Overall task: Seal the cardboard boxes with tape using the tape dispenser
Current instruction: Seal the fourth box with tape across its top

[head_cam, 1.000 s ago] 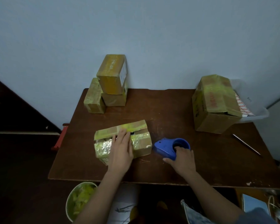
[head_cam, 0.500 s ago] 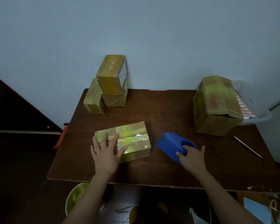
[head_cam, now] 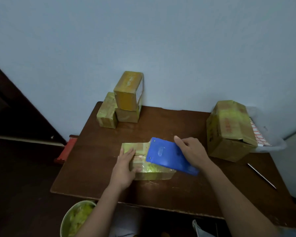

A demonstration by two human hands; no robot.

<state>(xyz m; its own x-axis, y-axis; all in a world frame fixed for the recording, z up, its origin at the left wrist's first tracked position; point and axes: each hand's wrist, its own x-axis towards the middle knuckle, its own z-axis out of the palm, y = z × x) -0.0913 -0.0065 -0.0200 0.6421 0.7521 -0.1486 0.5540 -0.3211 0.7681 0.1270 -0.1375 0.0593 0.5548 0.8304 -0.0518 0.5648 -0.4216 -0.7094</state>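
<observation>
A small cardboard box (head_cam: 150, 170) wrapped in yellowish tape lies flat near the middle of the brown table (head_cam: 186, 190). My left hand (head_cam: 126, 165) presses on the box's left end, fingers over its top and front. My right hand (head_cam: 192, 152) grips the blue tape dispenser (head_cam: 169, 155) and holds it tilted over the right half of the box, its flat blue side facing me. The box's right part is hidden behind the dispenser.
Three taped boxes (head_cam: 125, 98) are stacked at the back left by the wall. A larger box (head_cam: 229, 129) stands at the right with a clear bag (head_cam: 263, 134) behind it. A thin metal rod (head_cam: 261, 176) lies at the right. A bucket (head_cam: 79, 218) stands below the front edge.
My right hand lifted the blue dispenser off the table and brought it left over the box. My left hand slid onto the box's left end.
</observation>
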